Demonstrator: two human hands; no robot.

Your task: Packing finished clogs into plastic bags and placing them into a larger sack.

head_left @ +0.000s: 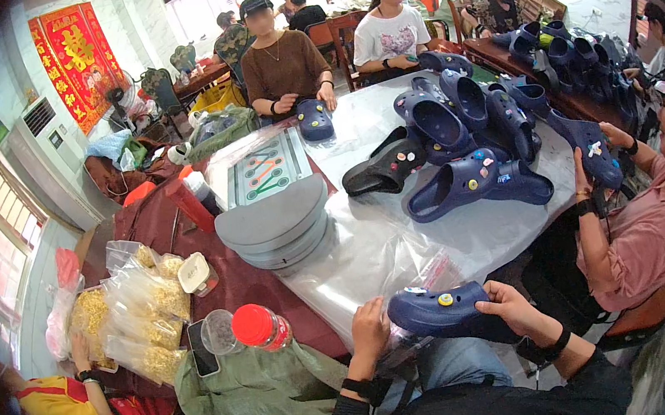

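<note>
A navy blue clog (438, 308) with a round yellow charm is held over my lap, its toe pointing left. My right hand (517, 311) grips it by the heel end, thumb on the upper rim. Just left of the toe, my left hand (370, 330) is closed, its fingers pinching the edge of a clear plastic bag (404, 335) that lies partly under the clog. Beyond, on the white table cover (361, 233), sits a pile of navy clogs (463, 178) with small charms. A black clog (384, 169) lies at its left side.
Grey curved pads (276, 227) are stacked left of the pile. Nearer are a red-lidded jar (260, 326), a phone (202, 348) and bags of yellow pieces (145, 316). Co-workers sit around the table; one at right holds a clog (589, 148), another across touches one (314, 120).
</note>
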